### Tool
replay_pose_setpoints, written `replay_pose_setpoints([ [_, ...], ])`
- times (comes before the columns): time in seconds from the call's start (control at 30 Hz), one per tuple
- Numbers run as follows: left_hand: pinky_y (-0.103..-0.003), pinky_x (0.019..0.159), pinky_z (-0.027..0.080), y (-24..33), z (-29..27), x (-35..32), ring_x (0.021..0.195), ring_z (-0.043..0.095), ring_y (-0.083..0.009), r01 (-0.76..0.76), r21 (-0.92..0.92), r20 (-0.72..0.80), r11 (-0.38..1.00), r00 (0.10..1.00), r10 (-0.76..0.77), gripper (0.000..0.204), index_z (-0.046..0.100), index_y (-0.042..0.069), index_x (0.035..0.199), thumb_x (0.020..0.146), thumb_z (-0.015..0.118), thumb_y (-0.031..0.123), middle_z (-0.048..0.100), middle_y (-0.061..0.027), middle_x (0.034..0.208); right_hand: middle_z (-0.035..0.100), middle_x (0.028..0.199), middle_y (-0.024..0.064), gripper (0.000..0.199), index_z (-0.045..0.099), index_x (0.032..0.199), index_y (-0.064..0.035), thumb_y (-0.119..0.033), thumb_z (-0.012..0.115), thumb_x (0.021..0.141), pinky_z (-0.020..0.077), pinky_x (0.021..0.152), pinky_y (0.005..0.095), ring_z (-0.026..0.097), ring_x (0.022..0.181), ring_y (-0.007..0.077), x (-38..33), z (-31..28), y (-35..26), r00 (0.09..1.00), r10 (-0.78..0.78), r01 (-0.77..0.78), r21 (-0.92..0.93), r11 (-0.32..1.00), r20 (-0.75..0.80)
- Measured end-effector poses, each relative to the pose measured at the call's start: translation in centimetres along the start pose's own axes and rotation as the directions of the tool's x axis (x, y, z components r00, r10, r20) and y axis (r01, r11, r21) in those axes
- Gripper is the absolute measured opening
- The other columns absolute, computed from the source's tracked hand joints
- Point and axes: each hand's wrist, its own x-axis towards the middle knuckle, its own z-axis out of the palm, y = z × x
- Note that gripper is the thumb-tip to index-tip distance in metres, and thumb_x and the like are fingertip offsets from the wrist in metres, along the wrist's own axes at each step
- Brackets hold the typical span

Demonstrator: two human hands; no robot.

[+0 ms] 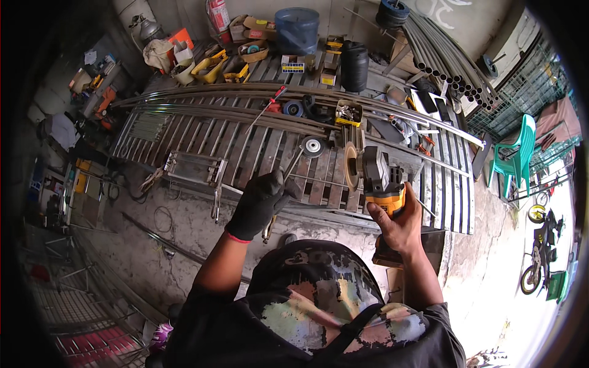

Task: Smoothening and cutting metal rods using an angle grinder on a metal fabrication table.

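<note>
My right hand (397,222), bare, grips the rear of an orange and black angle grinder (379,181); its disc (351,165) stands on edge over a metal gate frame (245,138). My left hand (261,202), in a black glove, is closed around a thin metal rod or tool (293,167) that points up toward a small round wheel (313,146) lying on the bars. Both hands are over the near edge of the gate frame, the left about a hand's width to the left of the grinder.
The gate frame lies flat on a cluttered workbench. Boxes, a blue barrel (297,29), a black container (354,66) and yellow trays stand at the back. Steel tubes (443,55) lean at the upper right. A green plastic chair (515,156) and a motorcycle (540,248) stand to the right.
</note>
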Motion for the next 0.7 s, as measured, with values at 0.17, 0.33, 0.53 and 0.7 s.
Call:
replay_pose_setpoints([
  [0.17,-0.024,0.059,0.04,0.7,0.2,-0.4,0.063,0.051,-0.0078,-0.017,-0.109,0.124,0.994,0.992,0.031,0.027,0.07,0.002,0.121,0.112,0.058,0.025,0.073,-0.0041,0.093,0.08,0.104,0.0163,0.055,0.06,0.12,0.0064,-0.028,0.091,0.089,0.0596,0.085,0.0323,0.075,0.094,0.0167,-0.1,0.9,0.2,0.998,0.013,-0.014,0.011,1.0,0.057],
  [0.33,-0.021,0.05,0.031,2.4,1.4,-1.2,0.052,0.039,-0.0035,0.014,-0.129,0.01,0.992,1.0,-0.012,0.038,0.071,0.003,0.132,0.114,0.054,0.033,0.073,-0.0053,0.087,0.08,0.101,0.0186,0.057,0.058,0.119,0.0058,-0.027,0.092,0.087,0.0614,0.082,0.0341,0.077,0.092,0.019,-0.1,1.4,-0.1,0.998,-0.027,0.031,-0.087,0.996,0.052],
  [0.53,-0.022,0.052,0.035,2.6,1.1,-1.9,0.056,0.046,-0.0037,0.145,-0.154,0.056,0.977,0.989,-0.138,0.027,0.074,0.006,0.124,0.113,0.054,0.021,0.075,-0.0044,0.087,0.079,0.099,0.0231,0.063,0.058,0.123,0.002,-0.035,0.093,0.084,0.0629,0.08,0.0393,0.081,0.092,0.0309,-0.1,2.0,0.0,0.995,-0.079,0.089,-0.213,0.973,0.055],
  [0.7,-0.021,0.053,0.039,2.6,1.9,-2.7,0.056,0.049,-0.0027,0.057,-0.021,-0.027,0.998,0.998,-0.058,0.027,0.075,0.005,0.117,0.113,0.053,0.021,0.076,-0.0042,0.087,0.078,0.099,0.024,0.069,0.057,0.126,-0.0004,-0.042,0.093,0.083,0.063,0.08,0.0425,0.08,0.094,0.039,-0.3,2.5,-0.3,0.994,-0.058,0.083,-0.284,0.955,0.094],
])
